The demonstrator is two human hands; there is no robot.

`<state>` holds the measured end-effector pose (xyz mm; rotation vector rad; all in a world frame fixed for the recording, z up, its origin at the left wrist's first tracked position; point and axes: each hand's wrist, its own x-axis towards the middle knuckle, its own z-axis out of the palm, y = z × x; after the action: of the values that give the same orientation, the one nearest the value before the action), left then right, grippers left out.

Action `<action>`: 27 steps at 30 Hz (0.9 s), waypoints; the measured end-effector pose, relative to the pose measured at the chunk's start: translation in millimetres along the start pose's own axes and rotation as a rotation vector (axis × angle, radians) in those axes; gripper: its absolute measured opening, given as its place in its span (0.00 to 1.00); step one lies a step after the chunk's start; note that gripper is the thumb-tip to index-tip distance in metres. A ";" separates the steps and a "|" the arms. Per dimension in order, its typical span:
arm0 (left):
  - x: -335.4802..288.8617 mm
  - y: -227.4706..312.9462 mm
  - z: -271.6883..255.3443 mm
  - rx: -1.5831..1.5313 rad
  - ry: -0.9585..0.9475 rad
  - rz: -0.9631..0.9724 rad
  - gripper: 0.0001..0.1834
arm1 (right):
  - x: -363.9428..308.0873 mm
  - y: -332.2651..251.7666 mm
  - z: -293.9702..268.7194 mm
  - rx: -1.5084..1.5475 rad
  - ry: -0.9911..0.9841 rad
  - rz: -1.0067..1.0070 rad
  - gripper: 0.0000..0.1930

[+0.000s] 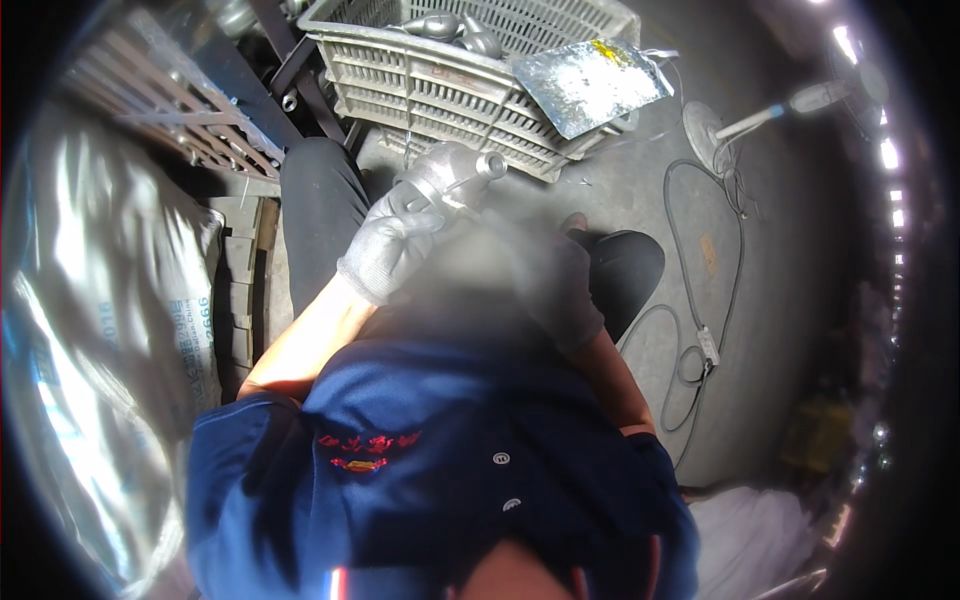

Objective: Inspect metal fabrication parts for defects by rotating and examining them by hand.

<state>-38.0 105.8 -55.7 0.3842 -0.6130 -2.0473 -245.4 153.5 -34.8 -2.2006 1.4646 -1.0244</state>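
My left hand [388,240], in a pale grey glove, is closed around a rounded grey metal part [447,172]. A short hollow neck with a round opening sticks out of the part toward the right. My right hand [552,275], in a darker-looking grey glove, is just right of and below the part. A hazy patch blurs its fingers, so I cannot see whether they grip anything. Both hands are above my lap, between my knees. Similar rounded metal parts [455,30] lie inside the grey plastic crate [430,85] in front of me.
A shiny silver sheet [600,85] hangs over the crate's right corner. A fan [715,138] stands on the floor at right, with a looping cable [668,200] nearby. White sacks [115,330] and a wooden pallet [240,290] are at left. Behind the sacks is a metal rack [180,110].
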 end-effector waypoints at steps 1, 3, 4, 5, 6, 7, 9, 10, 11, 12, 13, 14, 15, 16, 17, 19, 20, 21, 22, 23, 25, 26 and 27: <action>0.0 0.0 -1.1 0.003 0.037 -0.026 0.36 | 1.6 1.4 1.4 0.061 0.005 0.007 0.19; 0.1 0.0 -2.5 -0.005 0.068 -0.055 0.36 | 1.7 3.4 2.7 0.109 -0.002 0.055 0.19; 0.7 0.1 -2.5 -0.014 0.075 -0.062 0.37 | 1.5 4.0 3.3 0.134 -0.007 0.077 0.19; 1.3 0.3 -1.9 -0.022 0.083 -0.069 0.37 | 1.0 4.1 3.2 0.090 -0.008 0.062 0.19; 2.0 1.0 -0.8 -0.020 0.122 -0.086 0.37 | 0.3 3.7 2.8 0.047 -0.009 0.045 0.19; 2.8 1.8 0.8 -0.063 0.055 -0.063 0.37 | -0.7 2.9 2.1 -0.001 -0.018 0.026 0.19; 4.5 3.2 4.9 -0.135 -0.028 -0.038 0.38 | -1.8 2.3 0.7 0.007 0.002 0.012 0.19; 4.7 3.9 6.9 -0.149 -0.028 -0.044 0.37 | -2.7 2.9 0.5 0.006 0.007 0.006 0.19; 4.4 4.4 8.6 -0.169 -0.036 -0.041 0.37 | -3.5 4.3 1.4 0.037 0.019 0.023 0.19; 4.2 4.5 9.9 -0.204 -0.050 -0.038 0.37 | -4.2 6.5 3.5 0.068 0.029 0.040 0.19; 4.5 4.5 10.6 -0.148 -0.032 -0.048 0.36 | -5.6 9.4 6.0 0.090 0.026 0.062 0.19; 4.5 4.6 10.7 -0.105 -0.020 -0.054 0.36 | -7.3 12.8 8.7 0.112 0.023 0.064 0.19; 4.2 4.7 10.3 -0.063 -0.004 -0.056 0.35 | -8.7 16.4 12.1 0.126 0.006 0.071 0.19; 3.7 5.0 9.4 -0.036 -0.006 -0.056 0.34 | -9.8 20.1 14.5 0.135 -0.030 0.077 0.19; 3.0 5.2 8.3 -0.012 -0.004 -0.053 0.33 | -10.4 22.7 16.9 0.178 -0.042 0.081 0.19; 1.9 5.7 5.6 0.017 0.011 -0.048 0.32 | -10.1 25.4 14.8 0.323 -0.089 0.140 0.19; 1.2 6.0 4.3 0.020 0.025 -0.046 0.31 | -8.9 24.5 11.1 0.429 -0.099 0.196 0.19; 1.1 6.1 3.2 0.031 0.044 -0.047 0.31 | -8.2 21.1 6.6 0.607 -0.093 0.300 0.18; 0.9 5.9 2.5 0.033 0.072 -0.045 0.29 | -7.1 16.5 0.3 0.698 -0.086 0.375 0.18; 1.1 5.4 2.2 0.043 0.105 -0.046 0.27 | -5.8 11.2 -6.7 0.711 -0.081 0.410 0.18; 1.7 3.9 2.5 0.147 0.205 -0.047 0.23 | -4.4 1.2 -25.6 0.578 -0.061 0.356 0.18; 2.2 2.2 3.4 0.242 0.272 -0.046 0.20 | -1.6 -2.8 -29.1 0.509 -0.060 0.394 0.19; 2.6 1.1 4.3 0.338 0.342 -0.054 0.18 | 1.2 -6.0 -30.5 0.454 -0.057 0.369 0.19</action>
<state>-40.7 104.2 -51.6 0.9358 -0.7397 -1.8677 -262.6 158.9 -9.5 -1.5638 1.3780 -1.0299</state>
